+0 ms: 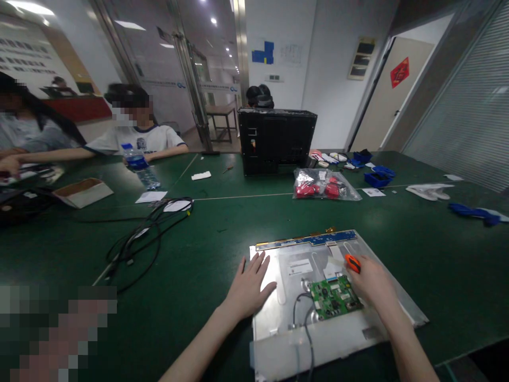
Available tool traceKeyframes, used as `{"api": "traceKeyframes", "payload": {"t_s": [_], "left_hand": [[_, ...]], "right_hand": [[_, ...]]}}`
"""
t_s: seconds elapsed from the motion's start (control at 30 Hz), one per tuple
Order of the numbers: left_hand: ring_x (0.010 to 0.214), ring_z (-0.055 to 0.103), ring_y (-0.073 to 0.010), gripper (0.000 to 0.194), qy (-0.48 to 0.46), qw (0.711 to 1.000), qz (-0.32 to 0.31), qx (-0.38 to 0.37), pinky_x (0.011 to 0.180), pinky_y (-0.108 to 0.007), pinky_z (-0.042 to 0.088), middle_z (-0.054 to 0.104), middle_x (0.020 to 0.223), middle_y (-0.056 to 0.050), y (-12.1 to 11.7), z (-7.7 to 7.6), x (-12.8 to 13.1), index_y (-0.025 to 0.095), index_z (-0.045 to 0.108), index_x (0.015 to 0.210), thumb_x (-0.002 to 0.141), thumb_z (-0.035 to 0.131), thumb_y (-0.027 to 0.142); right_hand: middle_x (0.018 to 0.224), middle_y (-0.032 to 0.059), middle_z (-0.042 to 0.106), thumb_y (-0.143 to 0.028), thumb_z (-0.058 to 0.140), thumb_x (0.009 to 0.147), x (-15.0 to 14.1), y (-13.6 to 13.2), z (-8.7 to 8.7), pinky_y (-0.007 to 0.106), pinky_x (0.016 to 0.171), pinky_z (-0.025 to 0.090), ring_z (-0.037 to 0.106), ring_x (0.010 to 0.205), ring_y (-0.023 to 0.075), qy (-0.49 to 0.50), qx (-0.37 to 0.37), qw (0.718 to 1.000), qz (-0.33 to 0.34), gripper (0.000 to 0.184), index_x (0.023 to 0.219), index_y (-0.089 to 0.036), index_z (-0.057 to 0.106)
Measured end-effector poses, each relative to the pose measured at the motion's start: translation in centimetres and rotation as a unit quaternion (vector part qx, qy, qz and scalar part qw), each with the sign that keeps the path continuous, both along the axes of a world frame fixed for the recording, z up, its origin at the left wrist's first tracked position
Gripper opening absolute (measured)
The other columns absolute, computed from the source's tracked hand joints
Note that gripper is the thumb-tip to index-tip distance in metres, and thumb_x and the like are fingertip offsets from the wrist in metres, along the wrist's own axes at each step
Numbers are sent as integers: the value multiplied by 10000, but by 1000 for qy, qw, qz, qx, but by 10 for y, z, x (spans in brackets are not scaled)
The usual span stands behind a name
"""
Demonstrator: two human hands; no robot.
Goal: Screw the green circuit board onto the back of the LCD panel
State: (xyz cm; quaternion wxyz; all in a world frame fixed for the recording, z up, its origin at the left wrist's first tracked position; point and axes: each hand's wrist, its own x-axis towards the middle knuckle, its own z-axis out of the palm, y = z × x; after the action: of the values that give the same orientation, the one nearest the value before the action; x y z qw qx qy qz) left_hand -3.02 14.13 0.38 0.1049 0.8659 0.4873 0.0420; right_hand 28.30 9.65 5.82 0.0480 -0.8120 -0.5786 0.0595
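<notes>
A display panel (274, 318) lies on the table with its silvery metal back facing up. A green circuit board (336, 297) sits on its middle, with dark cables running from it toward me. Along the far edge runs a narrow blue circuit strip (310, 242). My left hand (250, 286) rests with fingers spread on the panel's left side. My right hand (369, 281) is closed around an orange-and-black handled tool (353, 263), above the panel just right of the green board; the tool's tip is hidden or too small to make out.
Beyond the panel stands a black monitor housing (278, 142), with a plastic bag of red items (326, 185) before it. Black cables (147, 233) lie coiled at left, near a water bottle (137, 159). Blue items (379, 175) lie at right. Two people sit at the left.
</notes>
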Motion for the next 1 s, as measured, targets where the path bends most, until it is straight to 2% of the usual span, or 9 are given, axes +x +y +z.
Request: {"api": "traceKeyframes", "payload": {"t_s": [0.17, 0.27, 0.33, 0.47, 0.63, 0.73, 0.87, 0.93, 1.0], "left_hand": [[1464, 364, -329, 630, 19, 999, -4, 36, 1200, -570, 218, 386, 1583, -155, -1, -4, -47, 176, 390, 1543, 1017, 387, 524], [1451, 389, -318, 639, 22, 999, -5, 48, 1201, -545, 238, 428, 1563, -139, -1, -3, -70, 189, 407, 1535, 1014, 382, 557], [1449, 393, -314, 634, 25, 998, -8, 53, 1193, -547, 257, 430, 1562, -134, 0, -1, -85, 186, 406, 1535, 1019, 363, 552], [1438, 413, -304, 617, 32, 998, -5, 61, 1198, -548, 252, 440, 1557, -117, -1, 3, -117, 207, 415, 1531, 1009, 391, 535], [1412, 452, -308, 569, 40, 998, 7, 45, 1171, -590, 294, 491, 1517, -124, -3, 8, -158, 170, 476, 1489, 1026, 307, 453], [1356, 517, -305, 552, 41, 997, 32, 53, 1142, -548, 362, 571, 1450, -132, -1, 14, -162, 157, 574, 1401, 1022, 296, 445], [1141, 651, -334, 438, 35, 994, 72, 76, 1006, -499, 484, 707, 1224, -164, 5, 29, -143, 144, 715, 1140, 971, 391, 385], [1064, 668, -322, 339, 24, 996, 67, 54, 937, -463, 508, 733, 1121, -143, 8, 38, -132, 172, 730, 1028, 940, 442, 328], [1002, 675, -284, 251, -10, 999, 40, -5, 894, -395, 508, 742, 1044, -113, 10, 46, -123, 188, 730, 982, 894, 505, 257]], "right_hand": [[1241, 135, 685, -260, 472, 957, 17, -4, -14, 315, 748, 527, 728, 929, 256, -17, -6, 1000, -21, 299, 1158, -194, 683], [1380, 128, 621, -264, 437, 981, 17, -6, -23, 346, 779, 554, 735, 970, 268, -16, -13, 1000, -6, 361, 1285, -204, 624], [1394, 118, 621, -285, 423, 1001, 13, -9, -28, 353, 804, 565, 731, 1019, 276, -13, -15, 1000, 13, 392, 1355, -215, 578], [1307, 126, 685, -297, 424, 1012, -9, -17, -36, 352, 794, 582, 753, 966, 267, -10, -12, 999, 41, 392, 1368, -208, 564], [1444, 157, 583, -240, 438, 1006, -57, -25, -41, 366, 802, 591, 768, 920, 257, -13, -17, 998, 53, 378, 1359, -178, 558], [1521, 179, 491, -195, 433, 1002, -73, -25, -41, 373, 811, 595, 772, 927, 262, -14, -40, 997, 70, 406, 1396, -163, 525], [1532, 202, 466, -177, 436, 997, -77, -24, -42, 407, 827, 598, 773, 936, 282, -10, -45, 996, 82, 416, 1403, -160, 523], [1510, 190, 499, -154, 459, 978, -76, -24, -45, 427, 860, 595, 756, 1004, 299, 7, -40, 994, 99, 423, 1393, -164, 540], [1530, 170, 481, -109, 498, 934, -78, -24, -48, 435, 919, 581, 708, 1131, 314, 37, -31, 989, 138, 464, 1390, -173, 552]]}}
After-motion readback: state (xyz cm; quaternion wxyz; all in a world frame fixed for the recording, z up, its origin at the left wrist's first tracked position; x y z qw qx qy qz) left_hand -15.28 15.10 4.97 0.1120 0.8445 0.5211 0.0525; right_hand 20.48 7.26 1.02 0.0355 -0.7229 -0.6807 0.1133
